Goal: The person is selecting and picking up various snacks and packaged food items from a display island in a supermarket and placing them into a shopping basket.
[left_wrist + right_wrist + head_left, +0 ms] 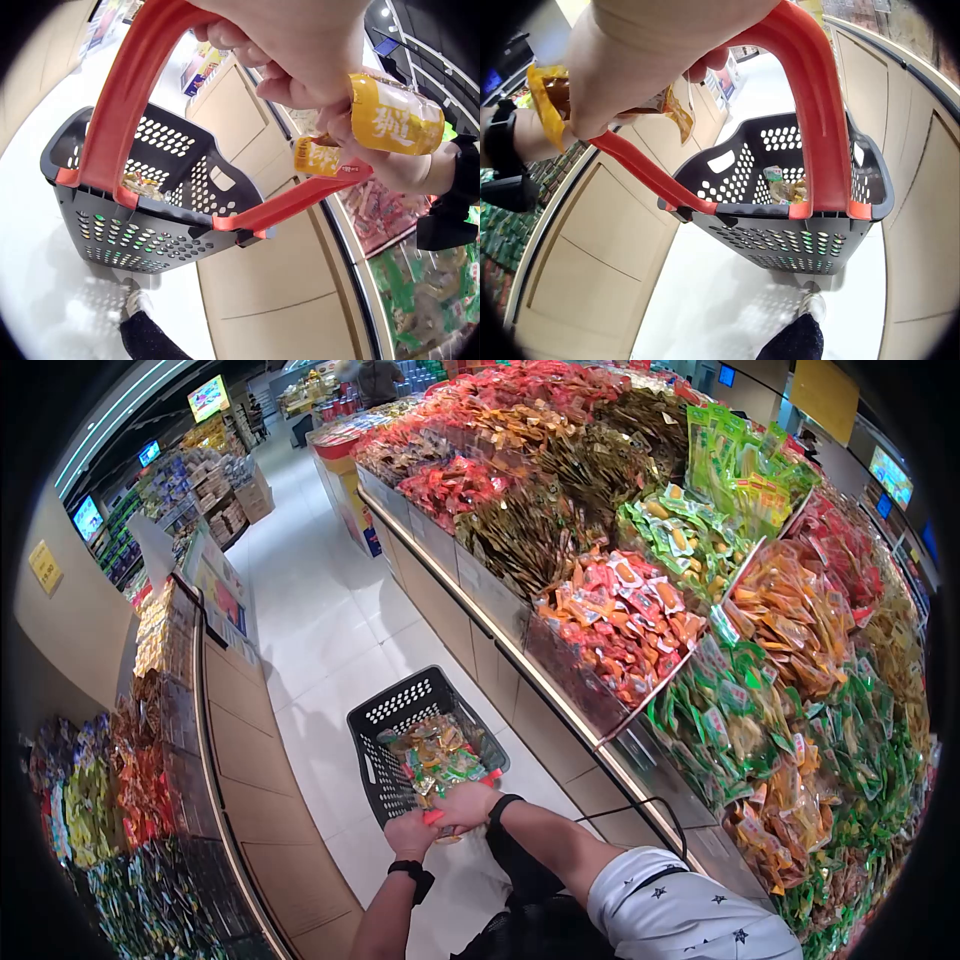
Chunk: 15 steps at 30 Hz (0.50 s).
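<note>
A black perforated basket (375, 775) (142, 225) (780, 225) with a red handle (490, 776) (142, 75) (821, 112) holds wrapped snack packets (440, 755) (786, 187). Side by side at the handle, the left hand (410, 834) (300, 41) and right hand (466, 806) (656, 60) both curl their fingers round it. A yellow-ended packet (397, 116) (551, 101) sticks out on two sides of the close-set hands; which one grips it is unclear. Some fingers are hidden behind the palms and the packet.
Bins of bagged snacks (625, 620) fill the sloping display on the right. Another display (150, 760) borders the aisle at left. Pale tiled floor (320, 620) runs between them towards a person (376, 382) at the far end. A shoe (812, 306) stands near the basket.
</note>
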Tool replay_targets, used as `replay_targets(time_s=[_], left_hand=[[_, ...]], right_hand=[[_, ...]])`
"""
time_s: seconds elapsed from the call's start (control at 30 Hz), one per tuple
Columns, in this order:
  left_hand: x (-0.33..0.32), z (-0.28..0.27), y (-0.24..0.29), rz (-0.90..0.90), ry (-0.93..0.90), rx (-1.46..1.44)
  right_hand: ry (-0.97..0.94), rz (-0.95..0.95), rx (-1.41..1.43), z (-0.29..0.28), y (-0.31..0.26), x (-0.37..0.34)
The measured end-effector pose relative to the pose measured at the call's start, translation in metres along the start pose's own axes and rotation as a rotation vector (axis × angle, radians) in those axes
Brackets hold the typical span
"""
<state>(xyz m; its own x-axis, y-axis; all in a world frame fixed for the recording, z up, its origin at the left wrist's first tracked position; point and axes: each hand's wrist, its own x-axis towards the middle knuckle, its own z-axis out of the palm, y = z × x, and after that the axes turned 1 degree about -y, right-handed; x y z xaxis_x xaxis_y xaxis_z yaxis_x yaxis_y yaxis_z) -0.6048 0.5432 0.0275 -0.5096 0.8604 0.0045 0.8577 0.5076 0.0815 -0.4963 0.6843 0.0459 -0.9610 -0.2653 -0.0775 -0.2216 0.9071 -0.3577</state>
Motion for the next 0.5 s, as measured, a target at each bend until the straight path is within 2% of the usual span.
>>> replay_targets(time_s=[0.07,0.17,0.23,0.33,0.43,0.47,0.5], left_hand=[[0.035,-0.002,-0.009,-0.014,-0.008,0.007],[0.088,-0.002,-0.024,-0.031,0.007,0.022],[0.121,-0.006,-0.032,-0.045,-0.004,-0.011],[0.172,-0.004,-0.050,-0.059,-0.010,0.012],[0.225,-0.001,-0.070,-0.047,-0.008,0.001],[0.244,0.000,-0.078,-0.074,-0.017,0.026],[0.263,-0.001,-0.084,-0.100,-0.025,0.050]], right_hand=[[0.075,-0.050,-0.028,-0.009,0.034,0.021],[0.038,-0.032,0.101,-0.034,0.075,0.051],[0.059,-0.069,0.064,-0.042,0.105,0.070],[0.285,-0.155,-0.061,-0.053,0.153,0.103],[0.189,-0.091,-0.056,-0.072,0.192,0.134],[0.358,-0.167,-0.050,-0.082,0.207,0.144],[0.359,-0.164,-0.044,-0.088,0.221,0.156]])
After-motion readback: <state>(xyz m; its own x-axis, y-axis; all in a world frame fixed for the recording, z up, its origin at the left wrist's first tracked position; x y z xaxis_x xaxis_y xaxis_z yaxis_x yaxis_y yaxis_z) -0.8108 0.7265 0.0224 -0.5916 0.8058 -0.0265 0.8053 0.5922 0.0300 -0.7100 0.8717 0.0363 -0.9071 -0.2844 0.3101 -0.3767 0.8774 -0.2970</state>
